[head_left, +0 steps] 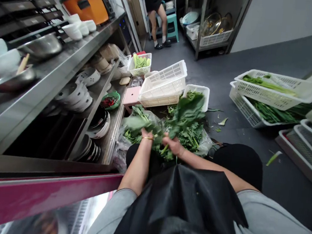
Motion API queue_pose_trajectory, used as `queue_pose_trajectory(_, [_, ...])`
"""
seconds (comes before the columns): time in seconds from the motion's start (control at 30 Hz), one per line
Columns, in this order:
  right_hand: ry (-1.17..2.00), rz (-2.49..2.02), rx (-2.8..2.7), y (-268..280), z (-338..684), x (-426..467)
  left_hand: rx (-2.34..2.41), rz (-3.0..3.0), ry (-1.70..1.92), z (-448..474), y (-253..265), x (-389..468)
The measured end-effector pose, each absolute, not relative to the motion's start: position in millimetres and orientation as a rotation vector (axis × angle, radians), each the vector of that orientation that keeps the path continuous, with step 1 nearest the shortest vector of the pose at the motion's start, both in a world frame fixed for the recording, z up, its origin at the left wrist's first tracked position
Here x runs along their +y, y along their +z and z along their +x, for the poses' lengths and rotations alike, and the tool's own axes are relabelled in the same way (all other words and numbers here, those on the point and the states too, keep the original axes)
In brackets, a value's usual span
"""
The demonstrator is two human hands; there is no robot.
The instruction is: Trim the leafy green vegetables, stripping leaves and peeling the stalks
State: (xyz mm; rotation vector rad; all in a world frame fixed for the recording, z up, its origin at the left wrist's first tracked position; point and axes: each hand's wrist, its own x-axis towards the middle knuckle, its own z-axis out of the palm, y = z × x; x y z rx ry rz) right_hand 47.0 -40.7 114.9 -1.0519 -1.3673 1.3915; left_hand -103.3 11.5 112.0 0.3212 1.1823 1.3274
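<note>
My right hand (173, 145) is closed around the stems of a bunch of dark leafy greens (188, 112), whose broad leaves stand up and away from me. Close beside it, my left hand (147, 134) grips more leafy greens, with blurred pale-backed leaves (140, 121) above the fingers. A gold bracelet (148, 138) circles that wrist. Beneath both hands a pile of cut greens (191, 136) spreads over a clear plastic bag (205, 141) between my knees. Just beyond stands a small white basket (200, 89) with greens inside.
White perforated baskets (161, 83) sit ahead, beside a pink stool (132, 97). At right, stacked baskets (277, 89) hold long green vegetables. A steel shelf (75, 66) with bowls runs along my left. A person (156, 17) stands at the back. Leaf scraps (223, 121) lie on the floor.
</note>
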Motion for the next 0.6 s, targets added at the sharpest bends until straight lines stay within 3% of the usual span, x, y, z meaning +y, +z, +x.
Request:
queue_pose_trajectory(0.27, [1.261,-1.881,-1.838,78.9,133.3,26.2,0.944,0.459,1.364,-113.9,119.2,-35.2])
queue_pose_trajectory(0.43, [1.300,-1.403,-1.954,121.7,72.3,33.8,1.176,0.540,1.285,-78.3,113.9,-44.1])
queue_pose_trajectory(0.6, [0.844,-1.275,-2.014,146.1,45.4,7.0,1.270,0.489,1.241,-57.2,108.1,-36.5])
